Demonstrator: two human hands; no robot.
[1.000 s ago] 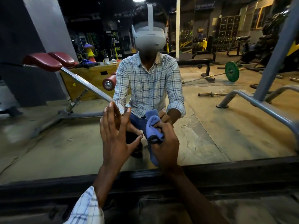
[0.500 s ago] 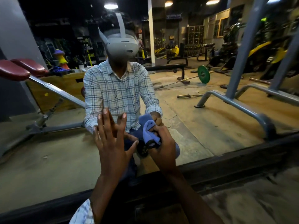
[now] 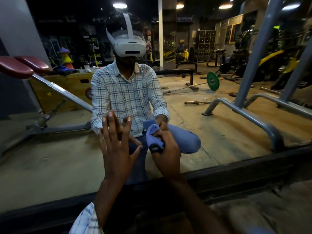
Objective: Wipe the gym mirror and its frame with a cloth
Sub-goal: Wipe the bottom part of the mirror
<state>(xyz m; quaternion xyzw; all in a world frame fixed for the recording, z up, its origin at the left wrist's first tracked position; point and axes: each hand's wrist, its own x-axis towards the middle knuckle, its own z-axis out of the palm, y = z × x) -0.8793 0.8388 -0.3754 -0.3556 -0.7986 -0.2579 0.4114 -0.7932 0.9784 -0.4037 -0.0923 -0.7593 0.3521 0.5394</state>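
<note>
While at mirror (image 3: 222, 139), cloth (image 3: 153, 134) in hand (image 3: 167, 155)

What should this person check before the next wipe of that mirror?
1. Grip: the right hand holds the cloth: ok.
2. Contact: cloth meets the mirror, touching its reflection: ok.
3. Support: the left hand lies flat on the mirror, fingers straight: ok.
4. Coverage: whether the bottom frame is wiped: cannot tell.
5. Smears on the mirror: cannot tell in this dim light.
</note>
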